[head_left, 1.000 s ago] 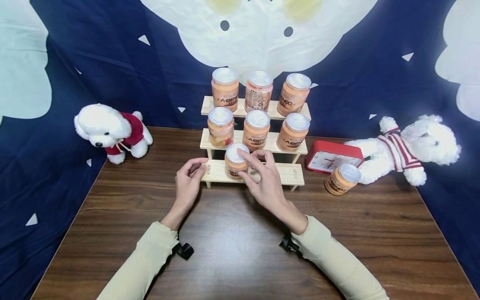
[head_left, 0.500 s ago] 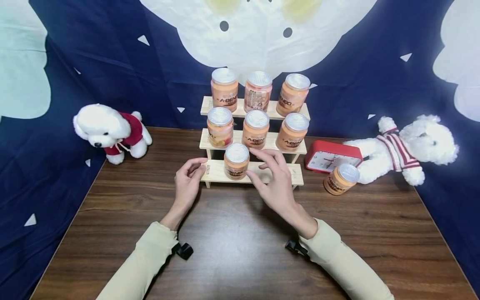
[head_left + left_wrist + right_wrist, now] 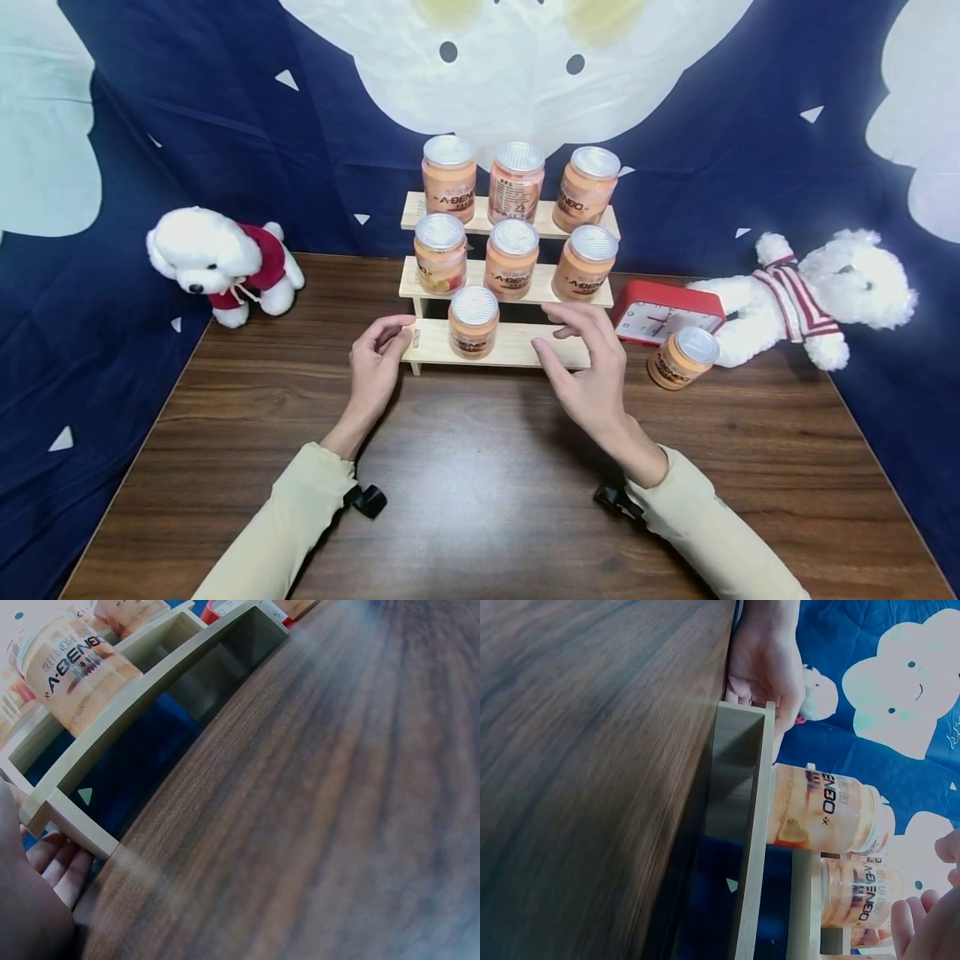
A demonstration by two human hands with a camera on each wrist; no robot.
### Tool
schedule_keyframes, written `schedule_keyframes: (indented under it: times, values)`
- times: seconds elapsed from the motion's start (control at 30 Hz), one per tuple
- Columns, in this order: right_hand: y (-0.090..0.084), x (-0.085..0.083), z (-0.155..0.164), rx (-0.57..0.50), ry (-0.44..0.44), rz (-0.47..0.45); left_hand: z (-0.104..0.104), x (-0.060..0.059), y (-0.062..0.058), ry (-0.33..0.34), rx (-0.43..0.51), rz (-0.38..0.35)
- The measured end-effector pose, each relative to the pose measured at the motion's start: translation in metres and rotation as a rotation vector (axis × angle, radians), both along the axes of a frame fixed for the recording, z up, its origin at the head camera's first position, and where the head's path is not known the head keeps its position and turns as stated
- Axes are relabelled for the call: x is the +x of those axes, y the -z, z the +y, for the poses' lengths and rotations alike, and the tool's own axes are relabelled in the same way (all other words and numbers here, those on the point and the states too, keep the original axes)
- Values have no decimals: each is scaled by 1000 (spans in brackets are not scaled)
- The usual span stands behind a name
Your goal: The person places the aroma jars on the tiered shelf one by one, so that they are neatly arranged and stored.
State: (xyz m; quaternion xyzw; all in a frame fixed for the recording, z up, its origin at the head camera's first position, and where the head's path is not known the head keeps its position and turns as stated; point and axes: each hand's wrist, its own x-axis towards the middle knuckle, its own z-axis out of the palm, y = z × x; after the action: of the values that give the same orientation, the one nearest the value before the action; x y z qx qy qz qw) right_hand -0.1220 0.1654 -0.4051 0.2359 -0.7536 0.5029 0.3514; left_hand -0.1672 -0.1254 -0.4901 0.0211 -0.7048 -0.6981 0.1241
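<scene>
A three-step wooden display stand holds jars with silver lids and orange contents. On its lowest step, left of the middle, one jar stands upright. My left hand grips the left end of that step; in the left wrist view its fingers curl behind the end leg. Over the right part of the same step hovers my right hand, thumb and fingers bent apart with nothing between them. It is clear of the jar. Another jar stands on the table, to the right of this hand.
Several jars fill the middle and top steps. A red alarm clock stands right of the stand, beside a white plush toy in a striped sweater. Another plush dog sits at left. Blue cloth hangs behind the table.
My right hand has let go of the jar on the lowest step and drawn away to the right. That jar stays in place. My left hand has not moved.
</scene>
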Motion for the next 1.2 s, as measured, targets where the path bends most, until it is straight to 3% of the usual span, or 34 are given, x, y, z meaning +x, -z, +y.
schedule_keyframes:
  times: [0.2, 0.43, 0.67, 0.97, 1.2]
  values:
    - [0, 4, 11, 11, 18, 25, 0, 0, 0, 1, -2, 9]
    - [-2, 15, 18, -101, -39, 1, 0, 0, 0, -2, 4, 9]
    - [0, 23, 36, -61, 34, -10, 0, 0, 0, 2, 4, 12]
    - [6, 32, 60, -139, 33, -76, 2, 0, 0, 9, 15, 19]
    - [9, 38, 79, -175, 126, -123, 2, 0, 0, -4, 4, 11]
